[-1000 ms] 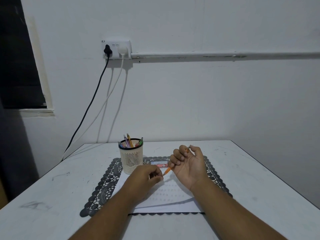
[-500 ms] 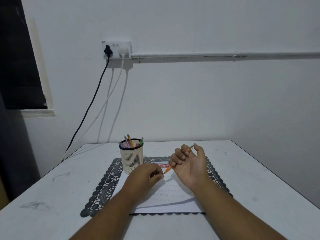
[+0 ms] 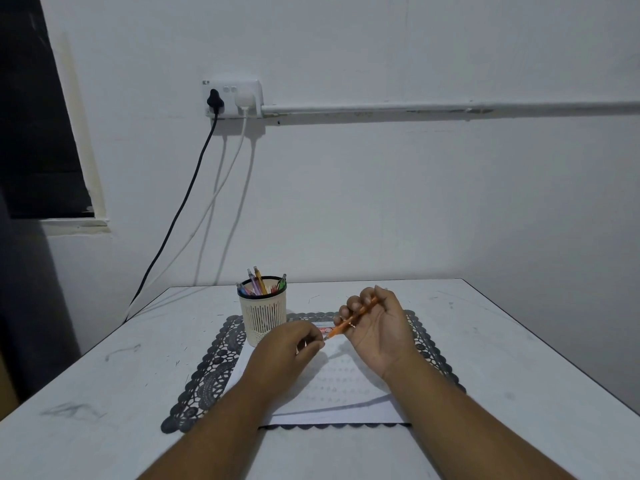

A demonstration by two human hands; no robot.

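Orange on white, seen from the head: grips a pen (image 3: 351, 317) in the right hand (image 3: 377, 327), palm up, fingers curled round the barrel, above the far end of a sheet of paper (image 3: 332, 393). Slants down and left, tip meeting the pinched thumb and forefinger of the left hand (image 3: 284, 348); cannot tell whether held there or only touched. Rests, as to the paper, on a dark lace mat (image 3: 207, 372) on a white table (image 3: 502, 341). Stands just left of the hands, on the mat: a slatted cream cup (image 3: 262, 317) full of pens. Lies between cup and pen: a small white-and-red box (image 3: 322, 325), partly hidden.
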